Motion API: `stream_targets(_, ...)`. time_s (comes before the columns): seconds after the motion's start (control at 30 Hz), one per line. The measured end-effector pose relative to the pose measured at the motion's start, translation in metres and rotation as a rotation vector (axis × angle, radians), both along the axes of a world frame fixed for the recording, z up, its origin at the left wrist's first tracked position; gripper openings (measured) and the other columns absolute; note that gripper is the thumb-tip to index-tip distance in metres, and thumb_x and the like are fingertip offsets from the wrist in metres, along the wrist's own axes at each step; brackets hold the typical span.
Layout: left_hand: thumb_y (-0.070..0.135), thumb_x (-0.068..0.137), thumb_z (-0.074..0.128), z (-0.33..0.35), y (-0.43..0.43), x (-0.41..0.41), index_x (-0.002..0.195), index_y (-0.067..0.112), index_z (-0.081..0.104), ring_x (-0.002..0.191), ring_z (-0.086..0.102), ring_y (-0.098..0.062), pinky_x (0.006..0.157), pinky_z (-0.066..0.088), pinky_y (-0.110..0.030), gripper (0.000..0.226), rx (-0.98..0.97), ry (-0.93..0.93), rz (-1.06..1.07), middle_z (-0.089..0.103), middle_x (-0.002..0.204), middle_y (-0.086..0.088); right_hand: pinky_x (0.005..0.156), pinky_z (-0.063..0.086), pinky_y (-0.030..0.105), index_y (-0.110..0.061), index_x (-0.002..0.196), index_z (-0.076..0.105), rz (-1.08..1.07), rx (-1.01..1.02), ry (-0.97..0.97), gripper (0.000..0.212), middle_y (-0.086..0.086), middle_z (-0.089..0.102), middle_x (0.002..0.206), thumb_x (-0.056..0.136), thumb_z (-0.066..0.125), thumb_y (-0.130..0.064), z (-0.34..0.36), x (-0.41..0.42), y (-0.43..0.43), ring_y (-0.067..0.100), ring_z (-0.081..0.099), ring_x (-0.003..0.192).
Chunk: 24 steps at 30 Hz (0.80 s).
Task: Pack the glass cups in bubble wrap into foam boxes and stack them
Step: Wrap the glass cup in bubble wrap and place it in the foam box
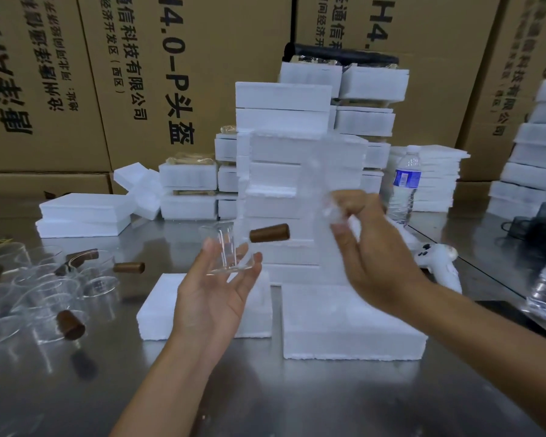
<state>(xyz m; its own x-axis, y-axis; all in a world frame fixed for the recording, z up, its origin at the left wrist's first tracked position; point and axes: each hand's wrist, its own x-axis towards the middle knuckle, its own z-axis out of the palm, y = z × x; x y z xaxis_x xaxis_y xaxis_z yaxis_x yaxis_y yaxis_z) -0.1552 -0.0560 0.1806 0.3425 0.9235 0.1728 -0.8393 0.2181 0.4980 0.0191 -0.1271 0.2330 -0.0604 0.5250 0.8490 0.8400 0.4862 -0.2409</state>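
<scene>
My left hand point(213, 293) holds a clear glass cup point(226, 252) with a brown wooden handle point(269, 233) that sticks out to the right. My right hand point(368, 247) pinches a blurred, transparent sheet of bubble wrap point(327, 184) that hangs in front of the tall foam stack, just right of the cup. Below the hands, two white foam pieces lie flat on the metal table: a smaller one point(158, 310) under my left hand and a larger one point(344, 323) under my right. More glass cups with brown handles point(54, 298) lie in a heap at the left.
A tall stack of white foam boxes point(282, 121) rises behind my hands, with lower stacks beside it and at the far right point(536, 152). A water bottle point(405, 184) stands right of the stack, a white device point(438, 263) lies near it. Cardboard cartons point(76, 74) form the back wall.
</scene>
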Motion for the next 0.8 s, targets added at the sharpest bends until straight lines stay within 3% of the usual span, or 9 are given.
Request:
stream_targets(0.07, 0.029, 0.079, 0.067, 0.002, 0.001, -0.005, 0.091, 0.009, 0.071, 0.088, 0.068, -0.027, 0.071, 0.058, -0.033, 0.024, 0.002, -0.059, 0.011, 0.070, 0.094, -0.010, 0.075, 0.037, 0.028, -0.023, 0.101, 0.043, -0.004, -0.135, -0.152, 0.014, -0.005, 0.059, 0.108, 0.096, 0.038, -0.035, -0.011, -0.007, -0.002, 0.016, 0.054, 0.090)
stream_targets(0.13, 0.031, 0.081, 0.065, 0.003, 0.001, -0.010, 0.090, 0.010, 0.073, 0.088, 0.069, -0.024, 0.072, 0.058, -0.032, 0.024, 0.017, -0.125, 0.017, 0.070, 0.096, -0.008, 0.082, 0.042, 0.033, -0.023, 0.099, 0.046, -0.015, -0.274, -0.279, 0.009, 0.000, 0.060, 0.113, 0.096, 0.043, -0.032, -0.021, -0.014, -0.003, 0.021, 0.056, 0.098)
stream_targets(0.27, 0.034, 0.077, 0.070, 0.004, 0.002, -0.020, 0.106, 0.009, 0.061, 0.098, 0.064, -0.025, 0.077, 0.057, -0.031, 0.039, 0.084, -0.216, -0.039, 0.061, 0.113, -0.010, 0.090, 0.044, 0.034, -0.026, 0.108, 0.047, 0.033, -0.483, -0.417, 0.016, -0.005, 0.055, 0.120, 0.097, 0.042, -0.035, -0.041, -0.027, -0.001, 0.017, 0.051, 0.106)
stream_targets(0.4, 0.033, 0.059, 0.087, 0.005, -0.002, -0.020, 0.111, 0.009, 0.058, 0.094, 0.067, -0.024, 0.080, 0.056, -0.031, 0.064, 0.173, -0.154, -0.088, 0.065, 0.106, -0.008, 0.095, 0.038, 0.029, -0.035, 0.120, 0.042, 0.066, -0.676, -0.423, 0.032, -0.012, 0.050, 0.130, 0.093, 0.041, -0.052, -0.054, -0.030, 0.000, 0.010, 0.047, 0.114)
stream_targets(0.5, 0.035, 0.049, 0.092, 0.007, -0.004, -0.015, 0.108, 0.010, 0.061, 0.090, 0.069, -0.024, 0.080, 0.057, -0.031, 0.071, 0.215, -0.055, -0.081, 0.069, 0.097, -0.007, 0.092, 0.040, 0.024, -0.040, 0.121, 0.039, 0.063, -0.613, -0.217, 0.033, -0.018, 0.053, 0.124, 0.091, 0.044, -0.053, -0.049, -0.023, -0.003, 0.002, 0.050, 0.110)
stream_targets(0.57, 0.036, 0.045, 0.094, 0.009, -0.006, -0.010, 0.104, 0.011, 0.065, 0.091, 0.068, -0.025, 0.079, 0.057, -0.032, 0.069, 0.210, 0.018, -0.075, 0.069, 0.099, -0.008, 0.085, 0.042, 0.019, -0.039, 0.119, 0.036, 0.041, -0.492, 0.089, 0.033, -0.018, 0.057, 0.111, 0.090, 0.053, -0.042, -0.040, -0.015, -0.005, -0.003, 0.054, 0.098)
stream_targets(0.63, 0.033, 0.058, 0.088, 0.010, -0.010, -0.004, 0.103, 0.013, 0.067, 0.090, 0.068, -0.027, 0.076, 0.057, -0.031, 0.053, 0.190, 0.088, -0.068, 0.066, 0.106, -0.010, 0.078, 0.042, 0.011, -0.036, 0.117, 0.036, 0.040, -0.341, 0.355, 0.039, -0.014, 0.059, 0.103, 0.087, 0.061, -0.027, -0.031, -0.005, -0.007, -0.003, 0.057, 0.090)
stream_targets(0.7, 0.030, 0.069, 0.080, 0.012, -0.015, 0.005, 0.106, 0.014, 0.065, 0.087, 0.069, -0.028, 0.070, 0.058, -0.030, 0.043, 0.182, 0.175, -0.041, 0.066, 0.106, -0.012, 0.080, 0.041, 0.009, -0.033, 0.117, 0.040, 0.046, -0.262, 0.392, 0.043, -0.013, 0.059, 0.103, 0.085, 0.064, -0.017, -0.022, 0.004, -0.013, -0.002, 0.057, 0.092)
stream_targets(0.8, 0.028, 0.061, 0.082, 0.016, -0.020, 0.018, 0.110, 0.018, 0.062, 0.086, 0.071, -0.025, 0.070, 0.058, -0.029, 0.054, 0.219, 0.335, 0.026, 0.070, 0.096, -0.004, 0.081, 0.041, 0.010, -0.027, 0.111, 0.054, 0.014, -0.295, 0.243, 0.033, -0.012, 0.062, 0.098, 0.085, 0.061, -0.009, -0.015, 0.013, -0.023, 0.000, 0.057, 0.094)
